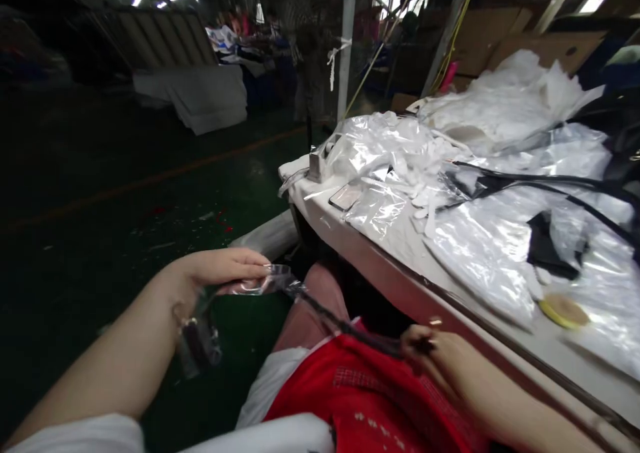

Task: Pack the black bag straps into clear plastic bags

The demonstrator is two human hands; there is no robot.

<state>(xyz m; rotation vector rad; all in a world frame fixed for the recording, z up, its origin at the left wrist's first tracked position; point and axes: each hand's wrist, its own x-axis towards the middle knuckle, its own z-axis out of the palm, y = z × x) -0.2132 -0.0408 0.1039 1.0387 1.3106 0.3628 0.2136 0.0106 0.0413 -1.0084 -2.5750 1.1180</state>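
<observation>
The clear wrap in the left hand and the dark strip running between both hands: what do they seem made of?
The clear wrap looks like thin, glossy plastic film: it is see-through and catches bright highlights. The dark strip looks matte, perhaps fabric or cord, though blur leaves its material open.

Around the table

On the table, a block sits at the far-left corner, a phone near it; plastic bags spread across, with cords on top; a tape roll lies towards the right. Behind the table stand a post and cardboard. Left of it is the left hand; before its front edge, the right hand, a strip between both
</observation>
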